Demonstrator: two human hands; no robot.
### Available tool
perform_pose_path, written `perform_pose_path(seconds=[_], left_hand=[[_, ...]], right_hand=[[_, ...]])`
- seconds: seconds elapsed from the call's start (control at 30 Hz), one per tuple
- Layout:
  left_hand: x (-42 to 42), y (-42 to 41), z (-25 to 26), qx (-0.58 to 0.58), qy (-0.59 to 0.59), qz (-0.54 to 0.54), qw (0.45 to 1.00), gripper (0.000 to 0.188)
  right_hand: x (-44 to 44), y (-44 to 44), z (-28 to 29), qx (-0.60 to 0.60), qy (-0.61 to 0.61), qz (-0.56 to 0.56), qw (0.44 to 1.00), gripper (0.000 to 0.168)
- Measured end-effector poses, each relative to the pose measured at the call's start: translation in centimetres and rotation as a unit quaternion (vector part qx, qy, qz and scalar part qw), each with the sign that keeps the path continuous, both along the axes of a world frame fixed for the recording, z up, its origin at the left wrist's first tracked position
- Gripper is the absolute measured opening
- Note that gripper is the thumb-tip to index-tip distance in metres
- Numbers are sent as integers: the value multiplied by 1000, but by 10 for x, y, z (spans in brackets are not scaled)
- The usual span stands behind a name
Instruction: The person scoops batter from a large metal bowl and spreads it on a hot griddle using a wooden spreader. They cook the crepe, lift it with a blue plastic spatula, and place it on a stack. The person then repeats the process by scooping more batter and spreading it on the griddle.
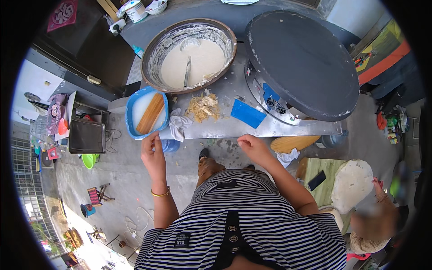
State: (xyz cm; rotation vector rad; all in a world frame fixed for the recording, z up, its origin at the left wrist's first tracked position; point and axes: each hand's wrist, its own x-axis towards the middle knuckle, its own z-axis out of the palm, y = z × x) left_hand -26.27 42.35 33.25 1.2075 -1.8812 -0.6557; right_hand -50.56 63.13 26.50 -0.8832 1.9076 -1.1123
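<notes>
My left hand (153, 152) is raised beside the near rim of a blue basin (129, 118), fingers curled; whether it holds something small I cannot tell. In the basin, a wooden board (150, 113) leans in whitish liquid. My right hand (251, 145), fingers bent and holding nothing visible, is just off the metal table's front edge (219, 135). A large brown-rimmed bowl of pale batter (202, 64) stands behind, with a ladle (187, 71) in it. Batter scraps (203, 107), a white cloth (180, 123) and a blue scraper (248, 113) lie on the table. At right is a round black griddle (300, 64).
A wooden paddle (293, 144) and a cloth (288, 157) are below the table's right front. At lower right, a green board (325, 172) bears a phone (316, 180) and a pale round sheet (352, 187), touched by another person's hand (376, 185). A cord (135, 222) lies on the floor.
</notes>
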Motion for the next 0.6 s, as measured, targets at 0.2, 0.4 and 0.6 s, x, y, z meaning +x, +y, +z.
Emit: perform_pose_path(seconds=[0.2,0.4,0.6], left_hand=[[26,-101,14,-21,15,43,999,15],[6,-195,45,-53,16,-24,998,14],[6,-229,25,24,73,-65,995,10]], right_hand=[[-5,-66,10,-7,-49,-64,997,18],[-12,-230,106,3,157,-28,987,19],[-23,-383,62,325,324,74,886,40]])
